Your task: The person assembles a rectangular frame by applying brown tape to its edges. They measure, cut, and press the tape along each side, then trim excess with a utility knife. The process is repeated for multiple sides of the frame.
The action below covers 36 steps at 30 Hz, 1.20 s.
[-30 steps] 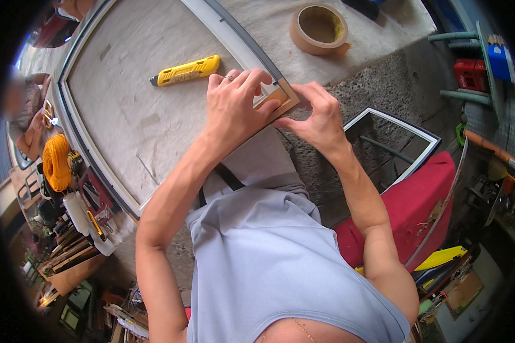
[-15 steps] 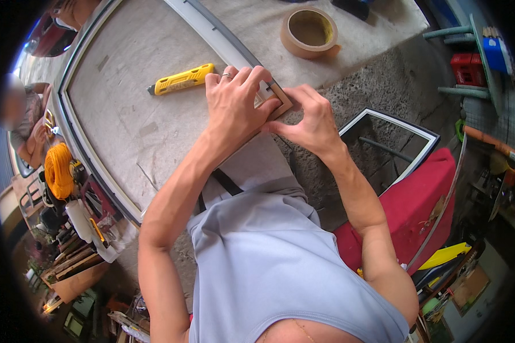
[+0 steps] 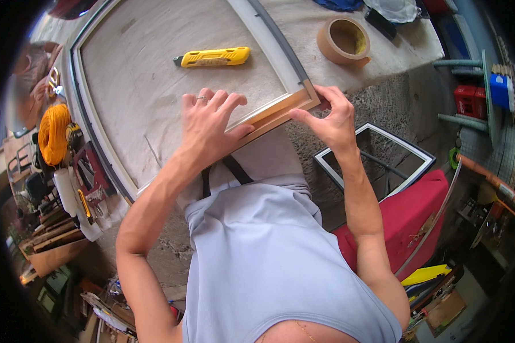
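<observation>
A large rectangular frame (image 3: 263, 43) with white and dark edges lies on the pale table. Brown tape (image 3: 274, 113) covers its near side up to the right corner. My left hand (image 3: 206, 123) is spread over that side, its thumb resting on the taped strip and its fingers raised apart. At the corner, my right hand (image 3: 332, 117) pinches the frame, thumb on the taped face and fingertips behind the outer edge, partly hidden. Inside the frame lies a yellow utility knife (image 3: 214, 57). A roll of brown tape (image 3: 331, 51) sits beyond the corner on the right.
Lower right, a smaller white-and-black frame (image 3: 400, 141) lies beside red cloth (image 3: 409, 214). Orange cord (image 3: 54, 134) and a tape measure (image 3: 73, 136) are on the left, near another person (image 3: 37, 74). A dark object (image 3: 380, 24) lies at the table's far right. A green stool (image 3: 487, 86) stands beyond.
My left hand has shifted left and away from the corner, its fingers opening out. My right hand has moved slightly right onto the corner. The view has shifted, exposing more of the taped side.
</observation>
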Each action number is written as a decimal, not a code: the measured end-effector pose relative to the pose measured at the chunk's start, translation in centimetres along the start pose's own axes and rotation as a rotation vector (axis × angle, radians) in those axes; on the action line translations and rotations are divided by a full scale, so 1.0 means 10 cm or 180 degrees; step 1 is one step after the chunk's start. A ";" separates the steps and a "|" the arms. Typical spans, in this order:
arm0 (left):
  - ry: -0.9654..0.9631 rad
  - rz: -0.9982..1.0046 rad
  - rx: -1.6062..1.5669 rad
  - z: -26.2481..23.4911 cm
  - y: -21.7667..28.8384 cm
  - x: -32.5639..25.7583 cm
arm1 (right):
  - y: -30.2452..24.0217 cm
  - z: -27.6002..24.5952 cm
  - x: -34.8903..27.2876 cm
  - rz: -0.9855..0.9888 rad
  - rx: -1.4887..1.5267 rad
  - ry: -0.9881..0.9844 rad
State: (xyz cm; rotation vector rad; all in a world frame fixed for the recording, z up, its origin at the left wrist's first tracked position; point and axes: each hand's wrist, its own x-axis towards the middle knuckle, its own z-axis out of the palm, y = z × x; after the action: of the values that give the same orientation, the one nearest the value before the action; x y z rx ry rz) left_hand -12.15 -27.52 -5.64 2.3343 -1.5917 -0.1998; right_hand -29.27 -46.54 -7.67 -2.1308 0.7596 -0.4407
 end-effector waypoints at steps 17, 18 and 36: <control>-0.0523 -0.0404 0.0329 -0.51 -0.84 -1.30 | 0.11 0.01 0.01 0.0393 -0.0036 -0.0258; -0.0576 -0.0403 0.0377 -0.55 -0.90 -1.35 | 0.11 0.02 0.00 0.0401 -0.0049 -0.0262; -0.1289 -0.0621 0.1076 -1.01 -1.37 -2.04 | 0.14 -0.03 0.04 0.0668 0.0393 -0.0547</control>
State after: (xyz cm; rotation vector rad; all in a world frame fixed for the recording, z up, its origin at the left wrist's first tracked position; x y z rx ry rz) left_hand -4.79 -2.30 -1.73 2.8579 -1.6772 -0.5122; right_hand -29.65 -47.64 -8.57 -1.9220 0.8246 -0.1853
